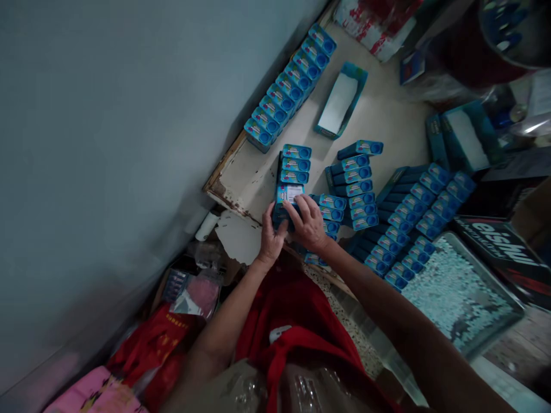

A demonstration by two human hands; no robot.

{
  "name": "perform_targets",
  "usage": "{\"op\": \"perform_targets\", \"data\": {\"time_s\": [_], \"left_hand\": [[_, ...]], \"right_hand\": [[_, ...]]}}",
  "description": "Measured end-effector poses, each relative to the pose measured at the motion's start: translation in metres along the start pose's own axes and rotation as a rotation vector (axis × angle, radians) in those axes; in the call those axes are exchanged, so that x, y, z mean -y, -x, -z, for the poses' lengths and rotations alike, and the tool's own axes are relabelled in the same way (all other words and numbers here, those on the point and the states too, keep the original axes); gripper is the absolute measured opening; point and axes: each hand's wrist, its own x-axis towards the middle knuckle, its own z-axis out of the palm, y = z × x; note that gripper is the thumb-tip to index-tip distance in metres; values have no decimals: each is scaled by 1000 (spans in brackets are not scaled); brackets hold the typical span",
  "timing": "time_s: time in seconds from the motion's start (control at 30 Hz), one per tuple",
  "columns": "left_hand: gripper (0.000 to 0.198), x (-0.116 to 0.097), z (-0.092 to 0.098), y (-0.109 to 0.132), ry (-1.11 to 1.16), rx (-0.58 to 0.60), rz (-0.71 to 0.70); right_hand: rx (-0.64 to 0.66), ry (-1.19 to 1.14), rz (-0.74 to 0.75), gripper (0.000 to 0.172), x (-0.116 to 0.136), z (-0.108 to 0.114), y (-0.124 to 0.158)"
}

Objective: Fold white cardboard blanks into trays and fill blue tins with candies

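At the near edge of the tabletop (258, 178), not far from its near left corner, the labelled blue box (283, 192) lies between the two hands. Being so close to that edge, it could drop over the front if the fingers lose it. Three blue boxes (295, 164) stand in line just beyond it; a forward shove could tip or skew them. To the right, near the right hand, a further group (331, 213) crowds the same edge, where a knock from the wrist could send one off. Beyond that, the tilted box (370, 148) at the far end of the next group looks the least steady. The long row (284, 90) along the wall-side edge seems safe enough from the arms.

As for the grip, the left hand (271, 238) is partly closed, its fingers along the box's left side and its thumb by the near end, pinching it. The right hand (310, 223) has bent, slightly parted fingers on the upper face by the white label; its thumb is hidden, so I cannot tell whether it pinches too.
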Motion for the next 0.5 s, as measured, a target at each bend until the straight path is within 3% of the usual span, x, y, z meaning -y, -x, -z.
{"op": "perform_targets", "data": {"time_s": [0.17,0.33,0.5], "left_hand": [[64,6,-9,-22,-90,-85,-73],[57,4,-26,-45,-122,-185,9],[55,13,-47,-56,-252,-307,-42]], "right_hand": [[-10,34,-38,70,2,9,-14],[31,105,-9,74,7,25,-26],[70,160,13,81,0,19,-31]]}}
